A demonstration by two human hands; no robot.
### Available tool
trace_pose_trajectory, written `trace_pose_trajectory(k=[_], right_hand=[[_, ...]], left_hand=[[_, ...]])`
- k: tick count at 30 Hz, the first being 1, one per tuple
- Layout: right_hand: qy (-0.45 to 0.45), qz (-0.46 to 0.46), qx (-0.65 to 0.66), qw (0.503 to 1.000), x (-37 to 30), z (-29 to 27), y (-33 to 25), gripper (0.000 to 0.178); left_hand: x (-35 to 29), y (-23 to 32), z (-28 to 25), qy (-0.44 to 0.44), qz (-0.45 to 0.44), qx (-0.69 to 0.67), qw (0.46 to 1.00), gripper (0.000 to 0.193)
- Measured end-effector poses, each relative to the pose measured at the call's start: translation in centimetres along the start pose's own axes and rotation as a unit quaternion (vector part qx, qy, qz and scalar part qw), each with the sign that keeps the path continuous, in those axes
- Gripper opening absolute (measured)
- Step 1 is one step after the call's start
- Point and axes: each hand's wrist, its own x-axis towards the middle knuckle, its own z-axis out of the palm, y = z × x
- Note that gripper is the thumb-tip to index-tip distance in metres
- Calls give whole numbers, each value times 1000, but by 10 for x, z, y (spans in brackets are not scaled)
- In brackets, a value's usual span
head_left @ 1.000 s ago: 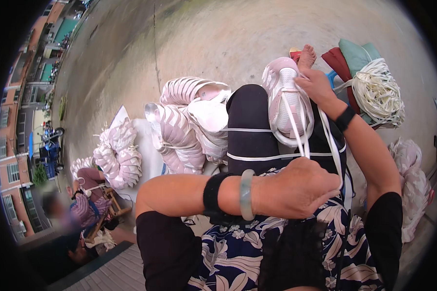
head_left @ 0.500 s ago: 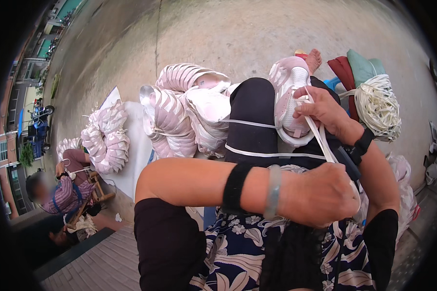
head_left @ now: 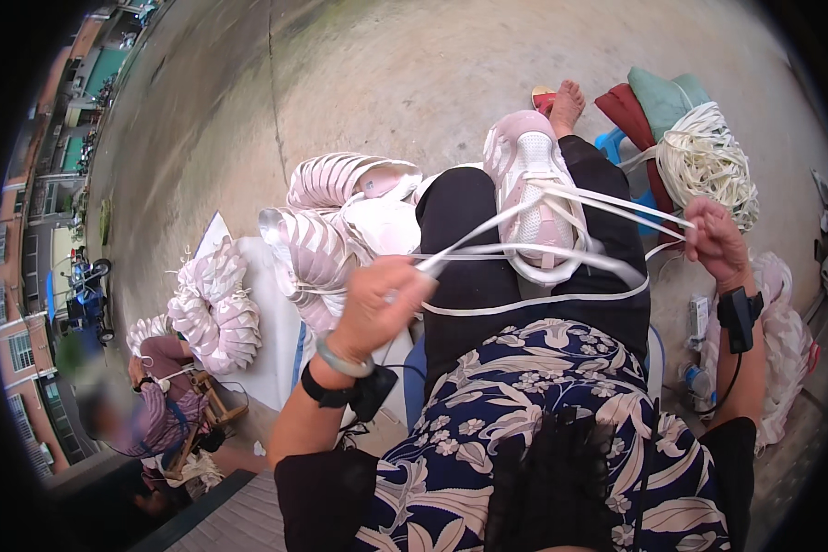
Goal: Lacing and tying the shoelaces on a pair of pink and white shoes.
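A pale pink and white sneaker upper (head_left: 535,158) rests across my black-trousered thighs, toe end toward me or away I cannot tell. White shoelaces (head_left: 607,204) run out from it to both sides. My left hand (head_left: 384,299), left of the upper, is closed around one lace, which is drawn taut. Out to the right, my right hand (head_left: 716,241) pinches two lace strands between its fingers. A loose loop of lace, blurred by motion, crosses over the near end of the upper. One white strand lies over my lap.
Stacked pink and white uppers (head_left: 317,239) lie to my left, beside a white sheet (head_left: 271,313). A bundle of cream laces (head_left: 708,156) sits at right near green cloth (head_left: 664,103). More uppers (head_left: 773,340) lie beside my right arm. Another person (head_left: 170,405) sits far left.
My left hand has swung from the right side across to the left, drawing lace out. My right hand has left the upper and moved right with lace strands.
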Motion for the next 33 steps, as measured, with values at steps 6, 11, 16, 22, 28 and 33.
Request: trace_pose_trajectory(k=[6,11,16,22,28,33], right_hand=[[67,77,-167,981,-3,-5,5,28],[105,31,-556,824,8,-15,-2,19],[209,-14,-691,692,-10,-69,-18,21],[95,-117,-785,601,-26,-64,16,20],[51,-324,-656,680,51,33,62,27],[-3,-335,-711,618,82,77,76,30]], left_hand=[[-11,-66,-17,112,-225,-289,924,18],[-9,-93,-35,190,-263,-287,901,18],[-5,-122,-56,195,-246,74,946,17],[34,-89,-5,118,5,382,917,12],[99,-36,82,75,150,219,961,23],[115,-31,104,86,35,207,974,11]])
